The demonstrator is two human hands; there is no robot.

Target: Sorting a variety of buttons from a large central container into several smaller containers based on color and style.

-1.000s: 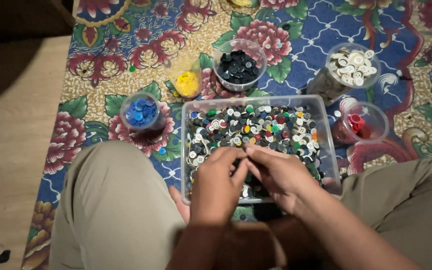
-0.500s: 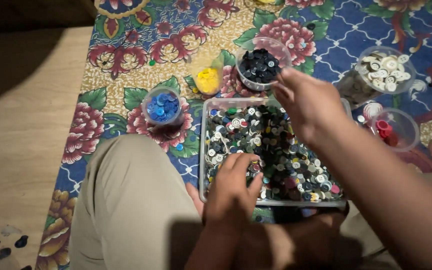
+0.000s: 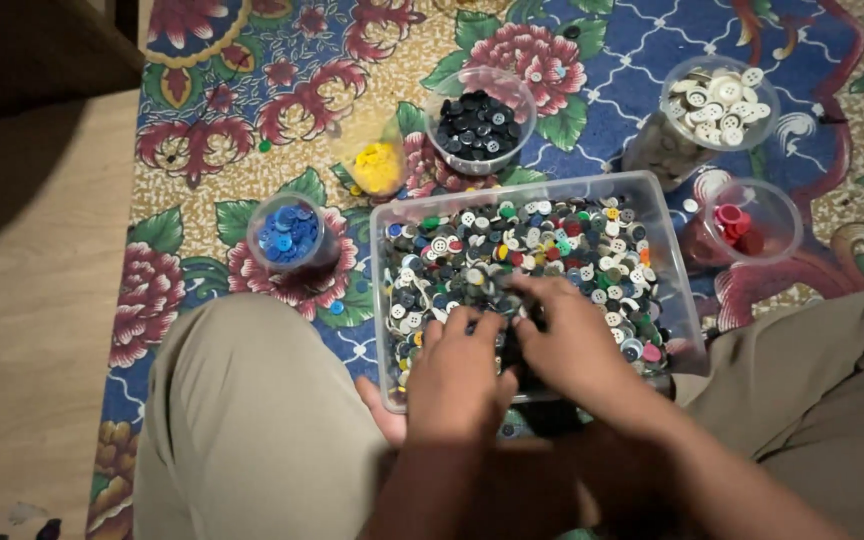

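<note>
A clear plastic tub [image 3: 384, 300] full of mixed coloured buttons [image 3: 552, 240] lies on the rug between my knees. Both hands are in its near half, side by side and touching. My left hand [image 3: 457, 375] rests on the pile with its fingers bent down into the buttons. My right hand [image 3: 572, 335] lies just to its right, fingertips pressed among the buttons near the tub's middle. The fingertips of both hands are hidden, so any button held in them does not show.
Clear cups stand around the tub: black buttons [image 3: 479, 125] behind it, yellow [image 3: 379, 165] at back left, blue [image 3: 289, 232] at left, white [image 3: 717, 100] at back right, red [image 3: 742, 220] at right. The flowered rug [image 3: 212, 130] ends at a wooden floor [image 3: 32, 300] on the left.
Half a second ago my right hand was stretched out to the cup of black buttons; it has come back into the tub beside my left hand, which stayed on the pile.
</note>
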